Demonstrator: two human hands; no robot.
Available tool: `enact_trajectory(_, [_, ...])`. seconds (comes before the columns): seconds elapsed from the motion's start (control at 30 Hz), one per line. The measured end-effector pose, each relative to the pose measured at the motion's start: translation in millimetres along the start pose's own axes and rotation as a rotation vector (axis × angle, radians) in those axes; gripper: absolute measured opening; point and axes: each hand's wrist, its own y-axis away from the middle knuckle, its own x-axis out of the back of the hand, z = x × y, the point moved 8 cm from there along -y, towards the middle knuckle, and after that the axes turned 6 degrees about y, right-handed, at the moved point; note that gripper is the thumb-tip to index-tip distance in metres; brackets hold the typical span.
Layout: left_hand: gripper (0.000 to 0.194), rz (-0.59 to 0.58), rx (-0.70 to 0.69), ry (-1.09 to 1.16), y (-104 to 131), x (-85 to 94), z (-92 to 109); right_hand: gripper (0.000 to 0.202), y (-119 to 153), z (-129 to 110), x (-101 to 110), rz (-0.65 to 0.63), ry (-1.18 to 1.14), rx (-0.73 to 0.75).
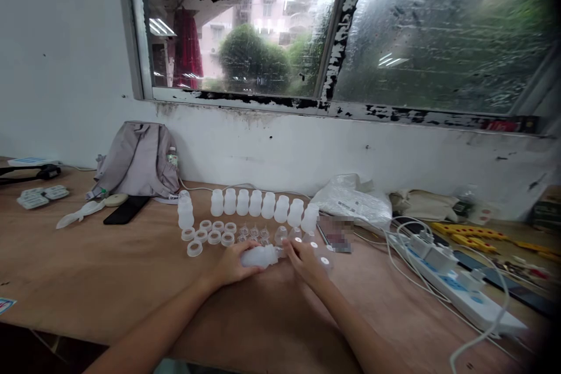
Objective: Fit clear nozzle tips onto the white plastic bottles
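My left hand point(235, 264) is wrapped round a frosted white bottle point(258, 256), tilted on its side with its mouth to the right. My right hand point(302, 256) pinches at the clear nipple point(279, 252) on the bottle's mouth. Behind them several frosted bottles point(255, 203) stand upright in a row, and another bottle point(186, 214) with a clear top stands at the row's left. White rings point(214, 237) lie left of centre. Beside them are small clear nipples point(255, 232). Several clear domed caps point(281, 235) sit near my right hand.
A grey backpack point(135, 158) leans on the wall behind a black phone point(126, 210). A plastic bag point(353, 201) lies at the back. On the right are a power strip point(456, 286) with trailing cables and yellow parts point(464, 236).
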Motion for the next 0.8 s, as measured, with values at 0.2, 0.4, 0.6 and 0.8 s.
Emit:
enact_trajectory(0.2, [0.045, 0.005, 0.013, 0.003, 0.0, 1.1, -2.6, 0.022, 1.2, -7.1, -3.7, -0.118, -0.031, 0.066])
enact_trajectory(0.4, [0.045, -0.039, 0.026, 0.08, 0.9, -2.1, 0.7, 0.028, 0.8, 0.1, -2.6, -0.075, -0.115, -0.004])
enact_trajectory(0.6, [0.04, -0.079, 0.058, 0.146, 1.5, -7.8, -2.7, 0.042, 4.6, -12.5, -16.8, -0.27, -0.411, -0.044])
enact_trajectory(0.8, [0.043, 0.056, -0.207, -0.218, 6.7, -4.1, 20.2, 0.033, 5.6, 7.1, -19.0, -0.119, -0.241, -0.211])
